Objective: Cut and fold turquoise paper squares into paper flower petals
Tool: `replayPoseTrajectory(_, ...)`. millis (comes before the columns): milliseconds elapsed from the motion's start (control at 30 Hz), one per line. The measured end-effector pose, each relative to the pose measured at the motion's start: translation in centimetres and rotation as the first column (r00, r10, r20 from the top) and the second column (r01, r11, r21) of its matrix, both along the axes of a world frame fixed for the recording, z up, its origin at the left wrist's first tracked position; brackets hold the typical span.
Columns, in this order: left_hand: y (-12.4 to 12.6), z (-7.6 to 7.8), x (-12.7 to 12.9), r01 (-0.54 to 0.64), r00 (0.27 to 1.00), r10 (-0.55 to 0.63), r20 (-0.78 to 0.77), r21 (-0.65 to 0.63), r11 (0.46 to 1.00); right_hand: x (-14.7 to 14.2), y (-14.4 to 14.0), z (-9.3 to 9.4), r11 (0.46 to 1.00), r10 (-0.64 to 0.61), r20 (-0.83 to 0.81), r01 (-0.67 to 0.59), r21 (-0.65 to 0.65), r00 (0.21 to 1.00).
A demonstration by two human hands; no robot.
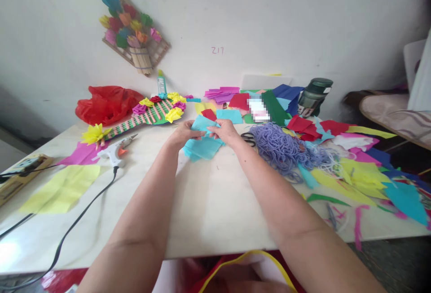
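Head view: teal paper (202, 142) pinched between both hands' grip (edges drooping).

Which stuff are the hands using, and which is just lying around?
In use:
left hand
right hand
blue paper sheets

Lying about:
glue gun
purple yarn pile
scissors
yellow sheet
red bag
green flask

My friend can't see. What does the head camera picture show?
Both hands, left hand and right hand, hold teal paper over a table. A glue gun lies left, purple yarn right.
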State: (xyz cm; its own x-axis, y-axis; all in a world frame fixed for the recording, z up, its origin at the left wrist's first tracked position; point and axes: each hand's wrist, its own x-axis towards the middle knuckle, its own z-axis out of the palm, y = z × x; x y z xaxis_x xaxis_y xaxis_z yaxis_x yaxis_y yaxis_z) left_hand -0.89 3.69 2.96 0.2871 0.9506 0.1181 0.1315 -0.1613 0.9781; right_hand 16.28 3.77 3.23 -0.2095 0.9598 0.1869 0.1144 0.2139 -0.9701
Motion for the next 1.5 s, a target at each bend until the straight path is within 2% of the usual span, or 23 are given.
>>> replayPoseTrajectory(133,-0.3,0.4,-0.2,0.018,0.999,-0.016,0.034,-0.053,0.998,0.2,0.2,-0.2,1.000,0.005,-0.022,-0.005,0.011,1.000)
replayPoseTrajectory(333,-0.5,0.6,-0.6,-0.032,0.999,0.036,0.030,-0.126,0.992,0.5,0.8,-0.6,1.000,0.028,-0.054,-0.028,0.006,0.998)
replayPoseTrajectory(533,-0.5,0.7,-0.6,-0.014,1.000,0.015,0.012,-0.105,0.994,0.7,0.8,-0.7,0.998,0.061,-0.080,-0.063,-0.029,0.995)
replayPoseTrajectory(667,-0.5,0.6,-0.2,0.029,0.995,-0.027,0.099,-0.017,0.999,0.9,0.7,-0.9,0.991,0.107,-0.094,-0.114,-0.074,0.990)
replayPoseTrajectory(900,-0.3,0.1,0.0,-0.010,0.997,0.009,0.081,0.011,1.000,1.5,0.5,-0.3,0.970,0.192,-0.068,-0.200,-0.142,0.979)
replayPoseTrajectory(1067,-0.2,0.1,0.1,0.016,0.996,-0.016,0.086,0.006,1.000,2.0,0.4,0.3,0.983,0.144,-0.065,-0.150,-0.106,0.987)
replayPoseTrajectory(1267,-0.5,0.3,0.6,0.019,0.998,-0.019,0.064,0.000,1.000,1.6,0.6,-0.2,0.988,0.121,-0.040,-0.124,-0.092,0.992)
replayPoseTrajectory(1500,-0.8,0.7,0.6,0.026,0.987,-0.021,0.160,-0.032,0.999,1.4,0.7,-0.4,0.990,0.095,-0.058,-0.101,-0.097,0.994)
